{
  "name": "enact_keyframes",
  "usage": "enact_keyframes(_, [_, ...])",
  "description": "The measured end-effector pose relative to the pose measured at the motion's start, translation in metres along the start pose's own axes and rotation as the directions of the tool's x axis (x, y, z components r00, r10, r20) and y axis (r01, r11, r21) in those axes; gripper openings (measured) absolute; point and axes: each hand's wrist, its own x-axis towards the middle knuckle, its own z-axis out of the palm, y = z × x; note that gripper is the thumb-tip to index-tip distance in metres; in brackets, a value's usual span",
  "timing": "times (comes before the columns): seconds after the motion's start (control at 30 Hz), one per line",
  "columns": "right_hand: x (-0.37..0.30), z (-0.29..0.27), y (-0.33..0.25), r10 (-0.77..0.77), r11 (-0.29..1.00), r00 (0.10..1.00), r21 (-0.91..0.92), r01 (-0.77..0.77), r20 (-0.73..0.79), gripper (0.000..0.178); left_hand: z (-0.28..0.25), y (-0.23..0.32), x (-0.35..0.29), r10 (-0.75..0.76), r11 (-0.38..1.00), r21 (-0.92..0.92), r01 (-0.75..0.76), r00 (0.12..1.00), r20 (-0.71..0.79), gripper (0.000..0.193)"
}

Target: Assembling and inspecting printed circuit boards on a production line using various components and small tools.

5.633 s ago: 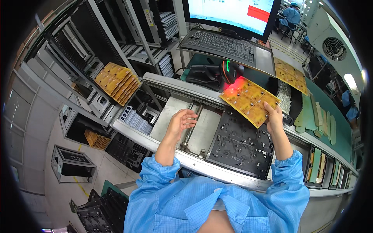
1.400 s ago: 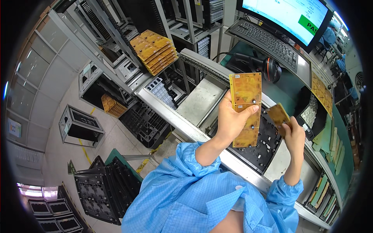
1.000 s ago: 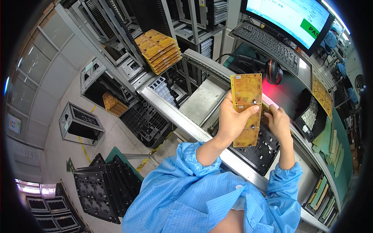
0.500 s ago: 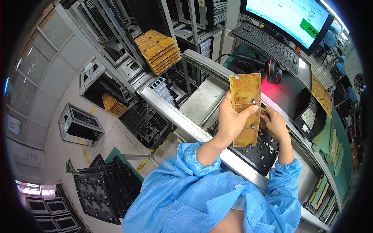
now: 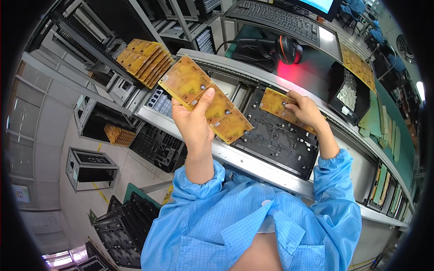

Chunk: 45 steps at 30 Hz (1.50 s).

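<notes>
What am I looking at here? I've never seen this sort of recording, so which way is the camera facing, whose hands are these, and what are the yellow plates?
The picture comes from a wide fisheye camera worn on a person's head, looking down, so straight edges curve near the rim. The blue sleeves rising from the bottom are that person's own arms. There is no machine hand.

The left hand holds up a long yellow circuit board panel, thumb across its face. The right hand presses a smaller yellow board onto a black fixture plate lying on the metal workbench rail.

Behind it sit a handheld scanner above a red glow and a keyboard. A stack of similar yellow boards rests on a rack to the left.
</notes>
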Motion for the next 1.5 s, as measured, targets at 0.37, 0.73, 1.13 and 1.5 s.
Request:
enact_keyframes(0.37, [-0.012, 0.009, -0.004, 0.073, 0.996, 0.994, 0.039, -0.077, 0.085, 0.034, -0.002, -0.009, -0.001, -0.026, 0.999, 0.027, 0.026, 1.0, 0.004, 0.048])
enact_keyframes(0.73, [-0.027, 0.014, -0.008, -0.131, 0.989, 0.973, -0.084, 0.117, -0.189, 0.038, 0.009, -0.019, -0.003, -0.05, 0.996, 0.074, 0.049, 0.999, 0.016, 0.056])
enact_keyframes(1.13, [-0.034, 0.019, -0.011, -0.169, 0.974, 0.964, -0.186, 0.131, -0.205, 0.04, 0.009, -0.031, -0.012, -0.086, 0.996, 0.021, 0.085, 0.995, 0.051, 0.041])
enact_keyframes(1.5, [-0.037, 0.022, -0.009, -0.171, 0.976, 0.95, -0.174, 0.127, -0.262, 0.04, 0.01, -0.034, -0.013, -0.1, 0.99, 0.096, 0.099, 0.995, 0.007, 0.048])
